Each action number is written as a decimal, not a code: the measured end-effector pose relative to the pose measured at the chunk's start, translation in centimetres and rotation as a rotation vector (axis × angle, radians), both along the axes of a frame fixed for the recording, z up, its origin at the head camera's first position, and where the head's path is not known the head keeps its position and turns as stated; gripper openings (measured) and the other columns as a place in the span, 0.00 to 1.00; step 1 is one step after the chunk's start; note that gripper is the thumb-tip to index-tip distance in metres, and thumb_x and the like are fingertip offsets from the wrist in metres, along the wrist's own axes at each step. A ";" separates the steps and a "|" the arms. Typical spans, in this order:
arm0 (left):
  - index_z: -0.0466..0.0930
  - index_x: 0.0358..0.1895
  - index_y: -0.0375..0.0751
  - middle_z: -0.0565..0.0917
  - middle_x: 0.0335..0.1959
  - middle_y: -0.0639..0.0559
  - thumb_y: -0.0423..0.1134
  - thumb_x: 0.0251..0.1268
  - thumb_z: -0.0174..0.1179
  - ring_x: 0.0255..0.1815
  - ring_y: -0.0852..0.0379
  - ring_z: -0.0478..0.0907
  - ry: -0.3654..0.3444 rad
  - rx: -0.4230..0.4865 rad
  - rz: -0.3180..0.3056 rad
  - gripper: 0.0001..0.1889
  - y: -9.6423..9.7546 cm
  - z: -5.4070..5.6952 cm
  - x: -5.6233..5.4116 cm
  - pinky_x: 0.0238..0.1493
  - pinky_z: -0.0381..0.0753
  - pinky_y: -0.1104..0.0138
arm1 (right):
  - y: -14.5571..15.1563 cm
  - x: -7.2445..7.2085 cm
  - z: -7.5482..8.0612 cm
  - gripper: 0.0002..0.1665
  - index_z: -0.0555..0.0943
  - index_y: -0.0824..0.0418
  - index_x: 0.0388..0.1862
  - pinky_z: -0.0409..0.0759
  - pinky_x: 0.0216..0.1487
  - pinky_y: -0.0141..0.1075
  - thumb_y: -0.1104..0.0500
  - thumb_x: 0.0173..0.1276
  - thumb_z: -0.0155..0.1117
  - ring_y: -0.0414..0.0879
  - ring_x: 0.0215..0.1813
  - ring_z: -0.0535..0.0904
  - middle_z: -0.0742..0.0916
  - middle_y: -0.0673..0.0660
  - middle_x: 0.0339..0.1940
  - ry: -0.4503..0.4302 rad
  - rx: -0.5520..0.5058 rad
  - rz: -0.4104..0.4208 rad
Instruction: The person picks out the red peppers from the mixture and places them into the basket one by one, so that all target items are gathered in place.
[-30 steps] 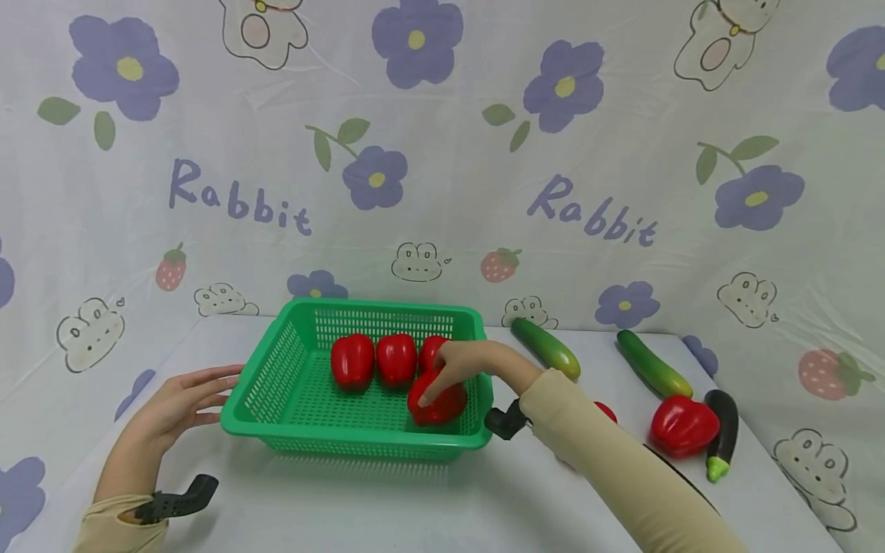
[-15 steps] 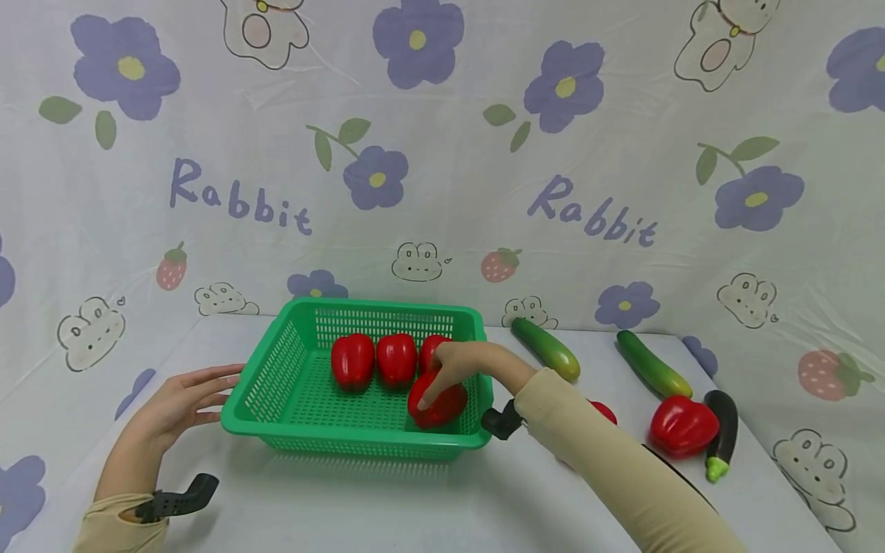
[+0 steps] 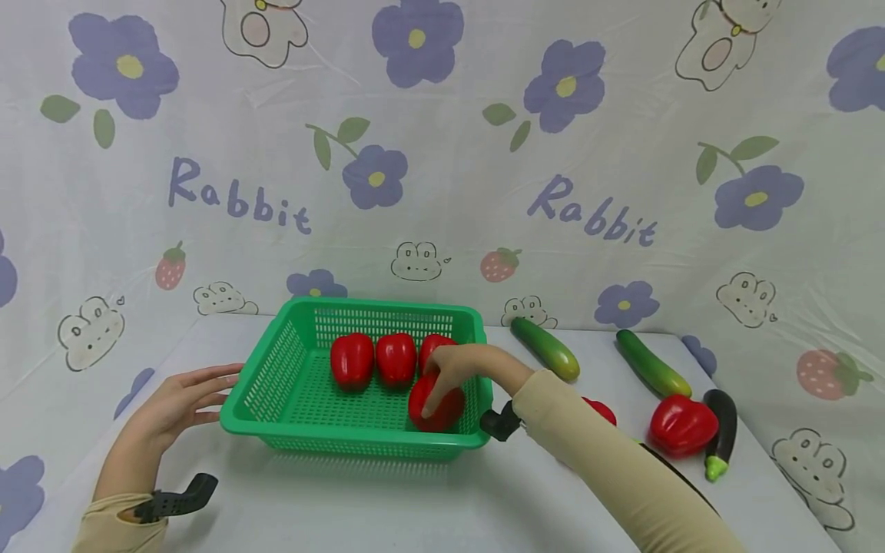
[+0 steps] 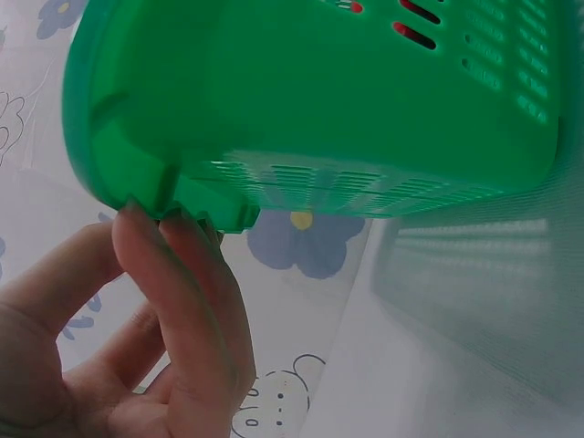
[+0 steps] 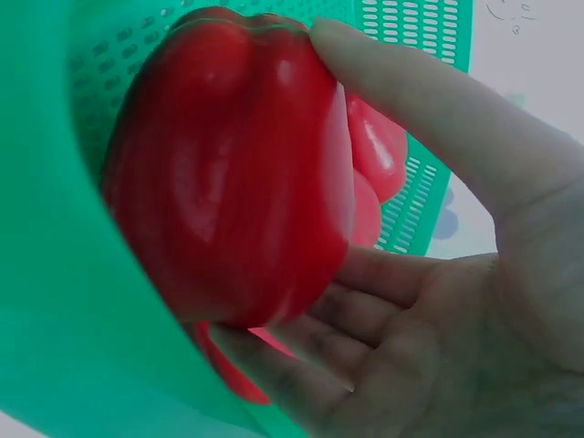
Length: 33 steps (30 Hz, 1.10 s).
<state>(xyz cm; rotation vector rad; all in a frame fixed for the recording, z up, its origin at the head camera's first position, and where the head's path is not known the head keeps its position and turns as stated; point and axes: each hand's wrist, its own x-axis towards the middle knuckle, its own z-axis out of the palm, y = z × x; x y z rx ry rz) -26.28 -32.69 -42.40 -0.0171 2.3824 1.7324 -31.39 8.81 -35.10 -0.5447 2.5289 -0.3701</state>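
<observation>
In the head view a green plastic basket (image 3: 304, 442) holds several red bell peppers. My right hand (image 3: 462, 365) reaches over its right side and holds the nearest bell pepper (image 3: 449, 411) at the front right corner. The right wrist view shows that bell pepper (image 5: 228, 173) between the thumb and the fingers, close to the basket wall (image 5: 55, 301). Behind it, a left bell pepper (image 3: 353, 361), a middle one (image 3: 396, 361) and a partly covered one (image 3: 434, 346) stand in a row. My left hand (image 3: 176, 403) touches the basket's left rim with extended fingertips (image 4: 137, 228).
To the right on the white table (image 3: 346, 507) lie two cucumbers, one nearer the basket (image 3: 546, 349) and one farther right (image 3: 653, 365). Beyond are a red bell pepper (image 3: 683, 426) and an eggplant (image 3: 722, 430). Another red thing (image 3: 601, 411) is mostly hidden by the right sleeve.
The right hand and the bell pepper it holds have shifted slightly, and the thumb now lies farther across the pepper. The left hand and the basket have stayed in place.
</observation>
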 end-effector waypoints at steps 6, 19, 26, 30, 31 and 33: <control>0.72 0.68 0.45 0.80 0.42 0.79 0.52 0.70 0.57 0.45 0.70 0.81 0.004 0.005 -0.011 0.26 0.0 0.0 0.0 0.47 0.82 0.65 | 0.2 0.0 -0.4 0.41 0.75 0.57 0.65 0.82 0.52 0.45 0.49 0.52 0.78 0.50 0.60 0.71 0.80 0.53 0.56 -0.017 0.011 0.034; 0.72 0.68 0.46 0.79 0.42 0.79 0.52 0.69 0.58 0.45 0.71 0.81 -0.002 0.005 -0.005 0.27 -0.1 -0.1 0.0 0.47 0.82 0.65 | 0.2 0.1 -0.3 0.39 0.75 0.59 0.64 0.82 0.53 0.45 0.52 0.54 0.77 0.50 0.61 0.71 0.80 0.54 0.57 -0.016 -0.004 0.055; 0.72 0.67 0.46 0.79 0.42 0.79 0.52 0.69 0.58 0.45 0.70 0.81 0.004 0.015 -0.006 0.27 -0.2 -0.2 -0.1 0.47 0.82 0.65 | 0.4 0.2 -0.1 0.39 0.75 0.59 0.64 0.83 0.52 0.45 0.54 0.54 0.77 0.51 0.61 0.72 0.80 0.55 0.58 0.002 -0.022 0.043; 0.72 0.67 0.46 0.79 0.42 0.79 0.51 0.70 0.58 0.45 0.71 0.81 0.006 0.016 -0.009 0.26 -0.2 -0.2 -0.1 0.47 0.82 0.65 | 0.5 0.4 0.1 0.39 0.75 0.60 0.65 0.82 0.54 0.46 0.54 0.53 0.78 0.51 0.62 0.73 0.81 0.55 0.59 0.007 -0.044 0.042; 0.72 0.67 0.46 0.79 0.42 0.79 0.51 0.70 0.57 0.45 0.71 0.81 0.007 0.017 -0.010 0.26 -0.2 -0.2 0.0 0.47 0.82 0.65 | 0.6 0.4 0.1 0.40 0.75 0.61 0.65 0.82 0.54 0.46 0.54 0.54 0.77 0.51 0.62 0.73 0.81 0.55 0.60 0.007 -0.052 0.047; 0.73 0.67 0.46 0.80 0.42 0.79 0.51 0.70 0.58 0.45 0.71 0.81 0.009 0.020 -0.012 0.25 -0.2 -0.1 0.0 0.47 0.82 0.65 | 0.7 0.4 0.2 0.40 0.74 0.62 0.65 0.82 0.56 0.46 0.53 0.54 0.77 0.51 0.63 0.74 0.81 0.56 0.61 0.010 -0.072 0.060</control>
